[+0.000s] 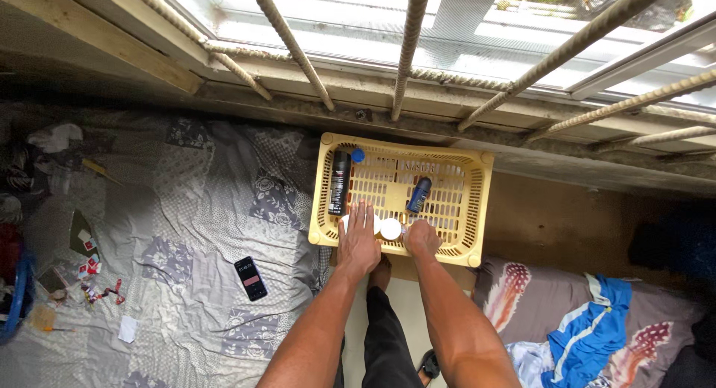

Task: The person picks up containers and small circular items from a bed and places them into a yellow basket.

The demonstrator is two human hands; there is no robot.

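So, head view: yellow plastic basket (455, 209) sits centre frame, just under the window ledge; long axis runs left-right across the frame, slightly tilted, open side up.

Left hand (359, 242) lies flat over the basket's near rim, fingers spread narrow and pointing toward the top of the frame, resting on a white container (347, 222) at the lower-left inside corner. Right hand (422, 237) is curled at the near rim, just right of a white round lid (391, 229); can't tell whether it grips anything, as the fingers are tucked under.

Inside the basket: black spray can (339, 183) lying w/ long axis top-to-bottom along the left wall, blue cap (358, 156) near the upper-left corner, dark blue bottle (419, 195) lying diagonal mid-basket, top end toward upper right.

Around: rusty window bars (409, 45) fan across the top of the frame, right above the basket. Patchwork bedsheet (186, 231) fills the left side, w/ a black phone (250, 278) on it, well apart from the basket. Small clutter and wrappers at far left. Blue-and-white cloth (589, 336) on a feather-print pillow (522, 298) at lower right. The person's leg and foot (380, 272) show between the arms, below the basket.
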